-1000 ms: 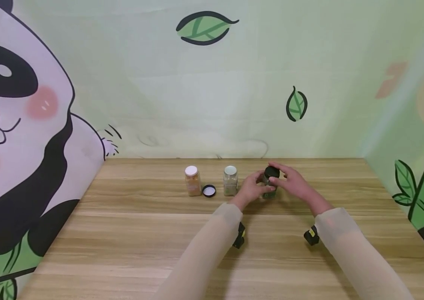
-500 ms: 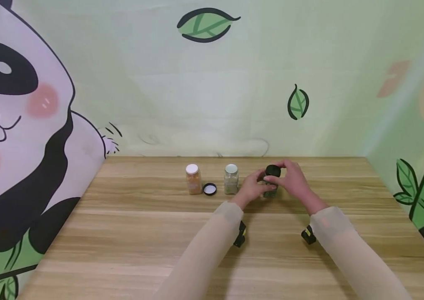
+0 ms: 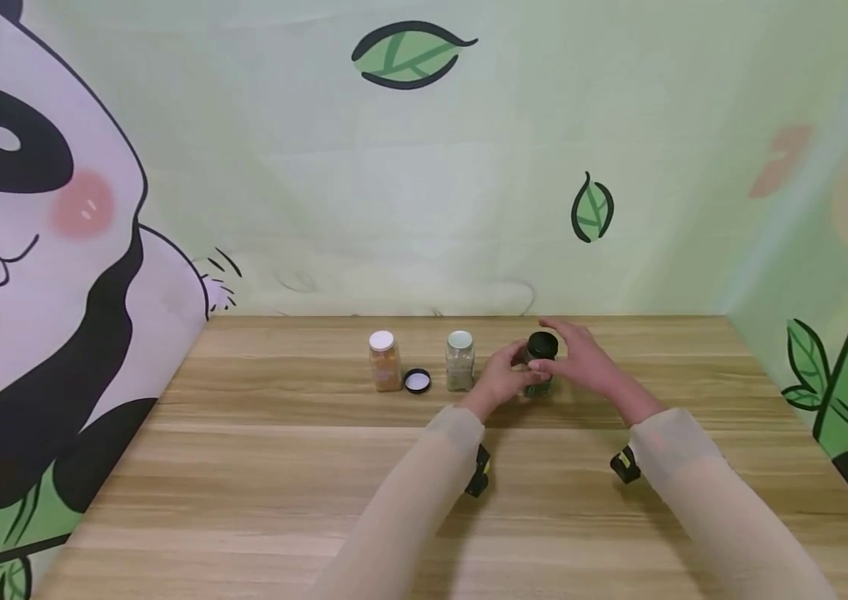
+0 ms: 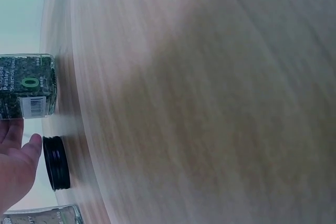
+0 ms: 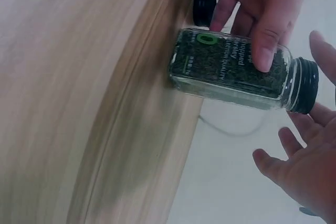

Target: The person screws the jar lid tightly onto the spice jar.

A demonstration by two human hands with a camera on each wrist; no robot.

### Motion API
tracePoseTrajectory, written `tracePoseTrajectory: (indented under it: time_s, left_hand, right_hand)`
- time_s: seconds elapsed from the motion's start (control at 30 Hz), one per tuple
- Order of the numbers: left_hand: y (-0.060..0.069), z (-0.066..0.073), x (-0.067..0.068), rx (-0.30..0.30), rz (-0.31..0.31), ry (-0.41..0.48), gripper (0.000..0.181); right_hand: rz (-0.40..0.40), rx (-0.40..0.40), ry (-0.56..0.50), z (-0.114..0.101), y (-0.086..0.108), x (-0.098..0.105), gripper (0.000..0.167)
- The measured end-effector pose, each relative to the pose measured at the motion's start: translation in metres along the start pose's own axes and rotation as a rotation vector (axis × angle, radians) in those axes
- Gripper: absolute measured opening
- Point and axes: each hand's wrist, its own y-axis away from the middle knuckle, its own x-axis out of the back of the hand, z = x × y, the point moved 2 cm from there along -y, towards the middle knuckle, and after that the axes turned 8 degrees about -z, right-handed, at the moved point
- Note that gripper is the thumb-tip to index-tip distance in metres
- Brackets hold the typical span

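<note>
My left hand [image 3: 499,379] grips the body of a clear glass jar of chopped parsley [image 5: 226,66], which stands upright on the table. A black lid [image 3: 542,344] sits on top of this jar. Around that lid my right hand [image 3: 584,360] is spread, its fingers loose; in the right wrist view one fingertip [image 5: 296,119] appears to touch the lid's rim and the others stand apart from it. Beside the parsley jar lies a loose black lid [image 4: 56,163], hidden behind my left hand in the head view.
To the left stand a jar of pale grey contents [image 3: 460,362] and a jar of orange contents [image 3: 385,363], both with whitish tops. Between them another black lid [image 3: 418,382] lies with its white inside up. A printed backdrop [image 3: 303,208] rises behind the wooden table [image 3: 258,492].
My right hand's fingers were around the lid half a second ago and are now spread away from it. The left hand and the parsley jar stay in place.
</note>
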Motion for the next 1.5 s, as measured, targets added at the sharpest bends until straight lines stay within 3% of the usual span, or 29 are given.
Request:
tracePoseTrajectory:
  time_s: [0.23, 0.43, 0.63, 0.9, 1.13, 1.37, 1.5]
  left_hand:
    - [0.001, 0.001, 0.000, 0.034, -0.009, 0.006, 0.069]
    - [0.001, 0.002, 0.000, 0.030, 0.003, 0.001, 0.067]
    - [0.001, 0.003, 0.000, 0.025, 0.004, -0.002, 0.065]
    - [0.003, 0.003, -0.001, 0.026, 0.006, -0.008, 0.063]
    - [0.002, 0.005, 0.001, 0.026, 0.022, -0.014, 0.066]
    - [0.002, 0.004, 0.000, 0.034, 0.020, -0.005, 0.065]
    - [0.000, 0.002, 0.000, 0.022, 0.013, -0.006, 0.064]
  right_hand:
    - [-0.021, 0.068, -0.033, -0.002, 0.000, 0.003, 0.058]
    - [-0.004, 0.014, -0.046, 0.001, 0.000, 0.002, 0.057]
    - [0.053, -0.016, -0.124, 0.006, -0.001, 0.000, 0.054]
    - [0.096, -0.137, -0.191, 0.011, 0.005, -0.004, 0.055]
    - [0.111, -0.123, -0.154, 0.014, 0.009, 0.004, 0.051]
    - [-0.009, -0.088, -0.167, 0.013, 0.004, 0.004, 0.071]
    - [-0.063, -0.048, -0.148, 0.012, 0.000, 0.001, 0.072]
